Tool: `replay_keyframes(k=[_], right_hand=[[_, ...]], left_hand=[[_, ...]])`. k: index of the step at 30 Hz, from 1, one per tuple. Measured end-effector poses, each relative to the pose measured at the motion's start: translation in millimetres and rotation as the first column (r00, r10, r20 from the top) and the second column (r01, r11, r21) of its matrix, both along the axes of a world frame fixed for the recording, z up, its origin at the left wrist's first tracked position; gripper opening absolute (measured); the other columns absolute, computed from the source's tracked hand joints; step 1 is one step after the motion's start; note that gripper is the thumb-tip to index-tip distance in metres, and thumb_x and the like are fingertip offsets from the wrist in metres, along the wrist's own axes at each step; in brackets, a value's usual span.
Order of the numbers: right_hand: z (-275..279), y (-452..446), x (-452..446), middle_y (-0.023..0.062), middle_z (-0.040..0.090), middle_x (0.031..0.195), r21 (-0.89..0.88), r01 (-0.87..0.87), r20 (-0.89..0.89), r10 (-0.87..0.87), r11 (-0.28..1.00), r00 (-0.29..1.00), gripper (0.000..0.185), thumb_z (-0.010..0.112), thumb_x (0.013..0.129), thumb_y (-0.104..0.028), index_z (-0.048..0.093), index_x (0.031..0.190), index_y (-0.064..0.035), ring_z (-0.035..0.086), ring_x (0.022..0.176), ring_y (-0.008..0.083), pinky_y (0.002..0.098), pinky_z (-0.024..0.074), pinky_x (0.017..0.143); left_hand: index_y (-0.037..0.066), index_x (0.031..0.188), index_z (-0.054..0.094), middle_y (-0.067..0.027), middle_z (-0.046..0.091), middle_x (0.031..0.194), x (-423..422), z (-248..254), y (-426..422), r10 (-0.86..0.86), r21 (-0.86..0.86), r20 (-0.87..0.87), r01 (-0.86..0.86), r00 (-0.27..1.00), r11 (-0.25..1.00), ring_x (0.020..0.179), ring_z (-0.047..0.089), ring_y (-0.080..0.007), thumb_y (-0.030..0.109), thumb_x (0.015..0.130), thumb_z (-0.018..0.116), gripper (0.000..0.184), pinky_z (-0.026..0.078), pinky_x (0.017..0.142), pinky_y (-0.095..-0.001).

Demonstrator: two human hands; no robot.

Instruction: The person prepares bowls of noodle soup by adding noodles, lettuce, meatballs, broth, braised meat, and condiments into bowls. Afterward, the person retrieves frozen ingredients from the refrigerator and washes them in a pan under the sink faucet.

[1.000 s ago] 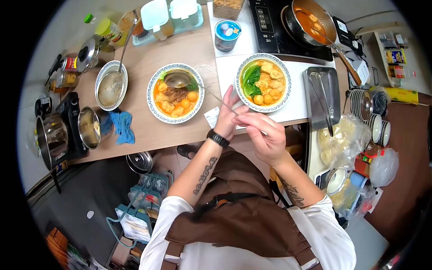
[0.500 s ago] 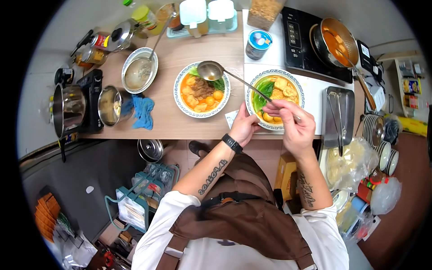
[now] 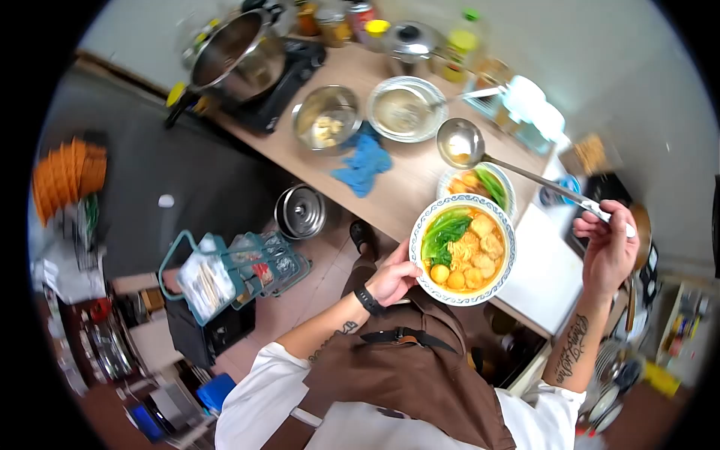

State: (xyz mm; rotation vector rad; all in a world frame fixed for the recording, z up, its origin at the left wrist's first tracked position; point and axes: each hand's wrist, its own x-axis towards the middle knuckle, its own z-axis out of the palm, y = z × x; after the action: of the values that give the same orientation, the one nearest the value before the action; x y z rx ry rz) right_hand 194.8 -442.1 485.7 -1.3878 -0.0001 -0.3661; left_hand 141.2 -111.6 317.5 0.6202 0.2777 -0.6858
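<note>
My left hand [image 3: 397, 276] grips the side of a patterned noodle bowl [image 3: 511, 251], thumb at the rim. Inside it are leafy greens, noodles, yellow balls and fried puffs in orange broth. The bowl is raised in front of my apron at the counter's front edge. In my right hand [image 3: 609, 251], off to the right, is a long-handled metal ladle [image 3: 461, 141], its fingers closed on the handle end. The ladle's head hangs above the counter, beyond the held bowl. A second noodle bowl [image 3: 512, 196] stands behind, partly hidden by the first.
On the wooden counter [image 3: 409, 196] are a blue cloth [image 3: 364, 165], a steel bowl [image 3: 304, 118] with pale pieces and a patterned bowl [image 3: 373, 112] of cloudy liquid. A large pot [image 3: 259, 71] sits on a burner at far left. A teal basket [image 3: 241, 279] stands below the counter.
My view has turned to the left. My left hand has lifted the noodle bowl off the counter toward me. My right hand, still on the ladle, has moved away from the bowl to the right.
</note>
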Motion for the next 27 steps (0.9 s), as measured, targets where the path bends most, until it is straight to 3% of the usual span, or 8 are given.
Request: replay_keyframes(k=[4,5,10,14,19,22,25,27], right_hand=[[31.6,87.5,82.4,0.0194,0.072,0.085,0.034,-0.114,0.014,0.114,0.993,0.993,0.032,0.045,0.107,-0.021,0.059,0.111,0.0072,0.073,0.070,0.0242,0.0306,0.0603,0.063],[37.2,114.6,104.9,0.0195,0.071,0.087,0.035,-0.157,0.011,0.157,0.987,0.988,0.033,0.046,0.106,-0.022,0.058,0.113,0.0076,0.073,0.072,0.0246,0.0309,0.0604,0.066],[52.6,280.0,225.9,0.0215,0.070,0.096,0.048,-0.343,0.061,0.340,0.938,0.939,0.032,0.050,0.105,-0.021,0.059,0.113,0.0083,0.073,0.083,0.0269,0.0323,0.0603,0.073],[53.4,417.9,301.2,0.0196,0.071,0.095,-0.198,-0.364,0.052,0.381,0.910,0.923,0.035,0.052,0.105,-0.023,0.061,0.117,0.0092,0.072,0.084,0.0236,0.0315,0.0598,0.077],[17.3,533.2,380.9,0.0162,0.073,0.094,-0.813,-0.230,0.096,0.513,0.535,0.853,0.023,0.056,0.101,-0.015,0.069,0.110,0.0014,0.072,0.084,0.0234,0.0344,0.0562,0.076],[13.7,561.7,395.6,0.0170,0.072,0.093,-0.958,-0.038,0.168,0.669,0.283,0.724,0.022,0.058,0.099,-0.015,0.069,0.109,0.0010,0.072,0.085,0.0266,0.0369,0.0550,0.077],[6.9,571.0,401.8,0.0168,0.073,0.092,-0.922,-0.310,-0.085,0.661,0.232,0.746,0.024,0.059,0.099,-0.017,0.068,0.109,0.0020,0.073,0.083,0.0257,0.0363,0.0561,0.075],[5.4,576.4,402.9,0.0177,0.073,0.089,-0.771,-0.521,-0.232,0.600,0.366,0.765,0.028,0.054,0.101,-0.019,0.067,0.109,0.0048,0.073,0.079,0.0227,0.0339,0.0577,0.071]], left_hand=[[0.010,0.158,0.021,-0.0112,0.042,0.152,9.1,9.6,79.4,0.174,0.022,0.093,-0.176,0.980,0.984,0.141,0.040,-0.0248,-0.006,0.075,0.056,0.091,0.033,0.117,-0.0398],[0.010,0.157,0.024,-0.0080,0.046,0.146,12.8,11.4,98.4,0.232,0.014,0.131,-0.236,0.964,0.972,0.127,0.053,-0.0203,-0.007,0.078,0.053,0.086,0.049,0.101,-0.0338],[0.009,0.156,0.024,-0.0100,0.045,0.147,41.1,22.4,206.3,0.385,0.058,0.166,-0.398,0.908,0.915,0.133,0.047,-0.0220,-0.003,0.078,0.057,0.085,0.044,0.108,-0.0364],[0.008,0.157,0.022,-0.0103,0.042,0.150,67.7,17.4,286.6,0.491,0.094,0.174,-0.511,0.854,0.855,0.138,0.043,-0.0233,-0.006,0.076,0.058,0.089,0.040,0.112,-0.0373],[0.006,0.156,0.024,-0.0108,0.041,0.152,103.6,6.5,375.0,0.623,0.087,0.222,-0.652,0.750,0.754,0.141,0.040,-0.0256,-0.006,0.074,0.060,0.091,0.033,0.117,-0.0388],[0.005,0.155,0.026,-0.0108,0.043,0.150,120.5,1.0,410.1,0.656,0.098,0.232,-0.689,0.718,0.719,0.140,0.041,-0.0253,-0.001,0.073,0.063,0.090,0.034,0.116,-0.0379],[0.005,0.154,0.029,-0.0110,0.046,0.148,131.7,-1.6,431.9,0.689,0.089,0.199,-0.713,0.697,0.696,0.137,0.044,-0.0250,0.001,0.074,0.063,0.087,0.036,0.114,-0.0380],[0.005,0.152,0.031,-0.0109,0.047,0.146,137.9,-2.4,440.6,0.702,0.080,0.180,-0.721,0.690,0.688,0.135,0.046,-0.0249,0.002,0.074,0.063,0.085,0.038,0.113,-0.0382]])
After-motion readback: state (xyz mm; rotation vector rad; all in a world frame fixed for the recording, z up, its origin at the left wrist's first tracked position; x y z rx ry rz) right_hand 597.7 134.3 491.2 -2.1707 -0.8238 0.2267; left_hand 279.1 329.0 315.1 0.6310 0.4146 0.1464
